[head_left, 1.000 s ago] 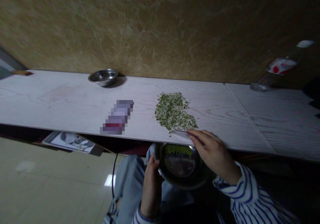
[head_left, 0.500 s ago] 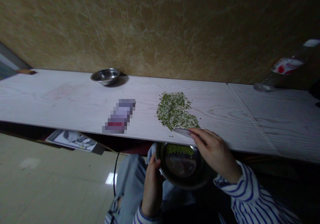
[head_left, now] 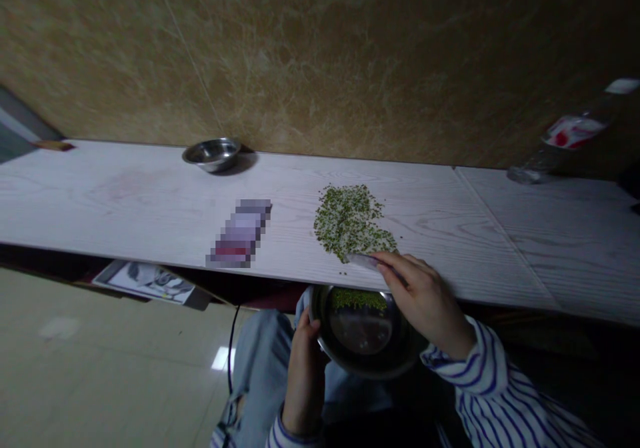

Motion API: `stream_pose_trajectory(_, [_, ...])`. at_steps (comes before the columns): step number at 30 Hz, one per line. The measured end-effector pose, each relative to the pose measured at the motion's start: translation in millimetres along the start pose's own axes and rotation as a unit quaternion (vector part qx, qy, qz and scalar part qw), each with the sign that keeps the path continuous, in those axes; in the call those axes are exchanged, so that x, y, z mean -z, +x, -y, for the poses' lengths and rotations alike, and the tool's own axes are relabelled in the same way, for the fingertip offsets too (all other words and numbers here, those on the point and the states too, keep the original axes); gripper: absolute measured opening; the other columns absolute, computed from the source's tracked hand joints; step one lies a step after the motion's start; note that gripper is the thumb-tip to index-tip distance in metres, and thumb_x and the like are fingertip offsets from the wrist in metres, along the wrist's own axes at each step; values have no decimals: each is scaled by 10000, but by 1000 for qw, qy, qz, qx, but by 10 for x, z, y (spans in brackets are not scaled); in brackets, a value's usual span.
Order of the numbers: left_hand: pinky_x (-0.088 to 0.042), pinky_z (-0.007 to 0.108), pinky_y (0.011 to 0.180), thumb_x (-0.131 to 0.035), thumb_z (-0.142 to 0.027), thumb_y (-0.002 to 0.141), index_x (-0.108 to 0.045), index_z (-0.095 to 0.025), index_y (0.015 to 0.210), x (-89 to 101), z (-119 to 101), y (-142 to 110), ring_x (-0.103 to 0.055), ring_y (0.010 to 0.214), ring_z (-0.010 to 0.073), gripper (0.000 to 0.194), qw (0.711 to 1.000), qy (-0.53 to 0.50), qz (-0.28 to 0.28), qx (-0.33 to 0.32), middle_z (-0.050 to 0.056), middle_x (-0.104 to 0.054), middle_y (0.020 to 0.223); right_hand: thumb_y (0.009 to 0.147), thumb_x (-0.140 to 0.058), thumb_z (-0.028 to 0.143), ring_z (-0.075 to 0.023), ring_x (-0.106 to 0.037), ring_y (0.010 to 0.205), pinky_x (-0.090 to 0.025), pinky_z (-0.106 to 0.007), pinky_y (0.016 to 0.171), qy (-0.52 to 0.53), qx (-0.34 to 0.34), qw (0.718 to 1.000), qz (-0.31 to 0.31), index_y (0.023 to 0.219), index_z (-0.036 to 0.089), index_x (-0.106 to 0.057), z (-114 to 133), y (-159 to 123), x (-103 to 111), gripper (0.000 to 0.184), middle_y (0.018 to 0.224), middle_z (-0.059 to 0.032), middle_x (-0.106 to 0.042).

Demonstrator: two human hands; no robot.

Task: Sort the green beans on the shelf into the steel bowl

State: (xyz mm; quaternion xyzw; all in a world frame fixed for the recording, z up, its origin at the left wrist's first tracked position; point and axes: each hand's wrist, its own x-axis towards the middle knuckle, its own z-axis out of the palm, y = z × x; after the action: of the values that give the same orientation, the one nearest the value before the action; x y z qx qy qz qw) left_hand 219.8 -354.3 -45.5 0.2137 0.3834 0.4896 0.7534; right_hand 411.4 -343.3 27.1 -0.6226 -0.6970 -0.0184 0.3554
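Note:
In my left hand (head_left: 303,361) is the rim of a steel bowl (head_left: 373,368), held below the table's front edge against my lap. A heap of small green mung beans (head_left: 357,299) lies at the bowl's far side. My right hand (head_left: 420,295) pinches a thin, flat, pale piece (head_left: 363,261) whose exact kind I cannot make out. Its tip points left and rests at the near edge of a spread of green mung beans (head_left: 347,218) on the white table (head_left: 285,235). Right of the bowl, my right forearm covers part of the rim.
Behind, against the wall, stands a small steel bowl (head_left: 213,155). A blurred-out flat purple item (head_left: 240,233) lies left of the beans. A clear plastic bottle (head_left: 570,135) stands far right. Below the table at left is an open drawer or box (head_left: 150,281).
My right hand has shifted slightly left and up, and the flat piece has tilted in its fingers. My left hand and the bowl have barely moved.

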Motion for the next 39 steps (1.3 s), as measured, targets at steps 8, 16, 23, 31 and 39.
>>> stream_pose_trajectory(8, [-376,427,1109,-548,-359,896,-648,-259,1298,28,17,-2,-529,1302,295,426,1000,11,-7,0,64,-670,1306,959,-528,176,-210,-730,894,-585,-325,836,-1,-8,1000,-3,1109,186,-716,-18,-7,33,240,977,-77,-777])
stream_pose_trajectory(16, [-433,452,1050,-546,-394,889,-586,-273,1392,53,14,-13,-513,1311,329,519,999,36,-20,5,91,-610,1392,955,-542,173,-204,-727,922,-585,-323,839,26,-5,1000,14,1097,192,-716,15,-75,52,225,997,-74,-773])
stream_pose_trajectory(23, [-404,432,1075,-534,-370,904,-622,-270,1339,47,19,-3,-527,1295,304,455,1000,18,-7,-5,72,-631,1365,959,-527,184,-209,-727,924,-587,-350,847,30,-8,999,18,1097,218,-716,2,-40,22,236,1007,-63,-778])
stream_pose_trajectory(31, [-398,416,1082,-529,-356,908,-613,-253,1350,41,-20,-22,-534,1292,293,461,1000,9,2,-9,71,-644,1353,960,-545,184,-206,-723,922,-576,-345,837,32,0,999,23,1102,216,-710,12,-71,58,220,996,-59,-772])
stream_pose_trajectory(39, [-432,440,1056,-540,-375,894,-616,-242,1351,24,-21,-18,-559,1268,317,482,1000,22,-12,-3,87,-659,1330,956,-540,171,-204,-717,934,-583,-348,854,42,-2,999,30,1105,221,-708,44,-46,-13,229,1012,-63,-770])
